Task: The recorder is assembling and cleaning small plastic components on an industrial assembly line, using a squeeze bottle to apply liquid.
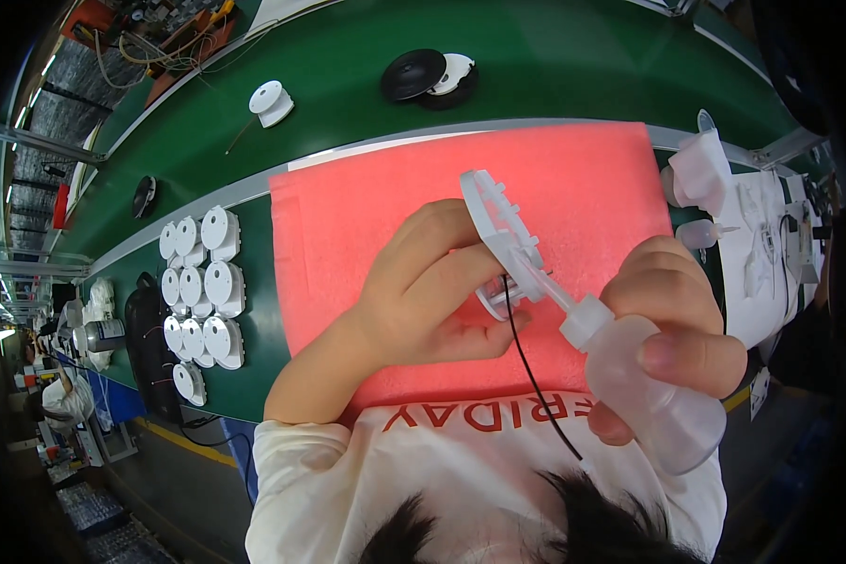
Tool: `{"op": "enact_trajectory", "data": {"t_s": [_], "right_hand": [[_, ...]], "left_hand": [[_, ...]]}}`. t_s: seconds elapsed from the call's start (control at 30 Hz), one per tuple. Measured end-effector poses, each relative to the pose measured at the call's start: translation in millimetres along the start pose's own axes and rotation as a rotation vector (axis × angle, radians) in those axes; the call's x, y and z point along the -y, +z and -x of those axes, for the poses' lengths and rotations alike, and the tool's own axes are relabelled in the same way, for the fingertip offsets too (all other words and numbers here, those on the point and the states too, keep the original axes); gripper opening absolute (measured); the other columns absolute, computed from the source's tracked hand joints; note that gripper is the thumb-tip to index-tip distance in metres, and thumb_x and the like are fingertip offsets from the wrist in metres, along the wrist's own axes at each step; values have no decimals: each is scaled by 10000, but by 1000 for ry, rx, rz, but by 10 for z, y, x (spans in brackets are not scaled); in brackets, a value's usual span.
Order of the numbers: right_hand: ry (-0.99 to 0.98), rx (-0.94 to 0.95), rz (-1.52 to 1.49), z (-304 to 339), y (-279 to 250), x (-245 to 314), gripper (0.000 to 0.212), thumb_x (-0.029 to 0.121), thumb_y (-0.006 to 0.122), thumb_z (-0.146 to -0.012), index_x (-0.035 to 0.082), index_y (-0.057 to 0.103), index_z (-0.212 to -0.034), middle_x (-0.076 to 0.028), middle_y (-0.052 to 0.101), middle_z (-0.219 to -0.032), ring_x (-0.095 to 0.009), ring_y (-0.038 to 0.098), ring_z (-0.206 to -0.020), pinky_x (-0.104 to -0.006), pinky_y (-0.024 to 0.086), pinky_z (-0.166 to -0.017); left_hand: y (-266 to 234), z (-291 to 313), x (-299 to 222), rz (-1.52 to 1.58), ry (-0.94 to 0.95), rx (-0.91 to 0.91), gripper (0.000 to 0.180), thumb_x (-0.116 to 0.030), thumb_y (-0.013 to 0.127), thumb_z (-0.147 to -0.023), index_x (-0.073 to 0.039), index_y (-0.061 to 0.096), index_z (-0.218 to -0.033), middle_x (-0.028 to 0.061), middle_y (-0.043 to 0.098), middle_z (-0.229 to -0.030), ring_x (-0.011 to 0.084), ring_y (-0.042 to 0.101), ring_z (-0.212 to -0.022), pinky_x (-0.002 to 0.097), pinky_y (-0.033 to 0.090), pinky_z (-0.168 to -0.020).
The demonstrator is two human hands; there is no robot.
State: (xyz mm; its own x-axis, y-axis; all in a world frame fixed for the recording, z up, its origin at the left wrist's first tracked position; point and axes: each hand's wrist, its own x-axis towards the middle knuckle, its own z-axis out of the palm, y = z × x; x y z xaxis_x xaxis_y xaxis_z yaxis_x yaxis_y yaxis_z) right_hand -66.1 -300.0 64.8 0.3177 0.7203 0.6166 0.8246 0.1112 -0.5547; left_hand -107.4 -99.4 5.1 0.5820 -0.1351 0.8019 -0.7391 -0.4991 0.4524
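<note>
My left hand [432,282] is closed on a white round plastic housing [500,226], held tilted on edge above the pink foam mat [367,207]. A thin black cable [533,376] hangs from the housing toward my shirt. In my right hand [672,310] is a translucent squeeze bottle [663,395], its fingers wrapped round the body. The bottle tips to the upper left, with its white nozzle touching or very near the inner side of the housing. The exact spot at the nozzle's tip is hard to make out.
Several white round housings [221,287] stand in rows on the green bench at left. Beyond the mat, a green belt [555,75] carries another white housing [271,101] and black round parts [414,75]. A second small bottle [700,233] lies at right beside a white cloth [700,169].
</note>
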Motion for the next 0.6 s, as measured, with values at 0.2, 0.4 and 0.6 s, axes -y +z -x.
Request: {"op": "enact_trajectory", "data": {"t_s": [0.2, 0.4, 0.6], "right_hand": [[-26, 5, 19, 13, 0, -4, 615, 313, 732, -666, 146, 335, -1105, -117, 500, -870, -232, 467, -609, -369, 360, -571], [-50, 4, -1, 13, 18, -40, 542, 307, 692, -711, 139, 338, -1086, -127, 500, -839, -218, 443, -568, -351, 347, -540], [-112, -34, 35, 38, 55, -73, 503, 301, 656, -731, 126, 335, -1077, -140, 497, -809, -204, 416, -523, -336, 331, -491]], "left_hand": [[8, 5, 2, 13, 9, -11, 451, -38, 715, -495, -33, 569, -922, 125, 540, -902, 276, 544, -772, 336, 452, -625], [-20, 14, 26, 17, -15, 6, 447, -47, 715, -508, -23, 564, -929, 135, 544, -912, 277, 543, -777, 340, 461, -639], [-52, 0, 36, 68, -21, 15, 426, -60, 722, -531, -10, 558, -921, 138, 549, -918, 259, 542, -766, 318, 475, -622]]}}
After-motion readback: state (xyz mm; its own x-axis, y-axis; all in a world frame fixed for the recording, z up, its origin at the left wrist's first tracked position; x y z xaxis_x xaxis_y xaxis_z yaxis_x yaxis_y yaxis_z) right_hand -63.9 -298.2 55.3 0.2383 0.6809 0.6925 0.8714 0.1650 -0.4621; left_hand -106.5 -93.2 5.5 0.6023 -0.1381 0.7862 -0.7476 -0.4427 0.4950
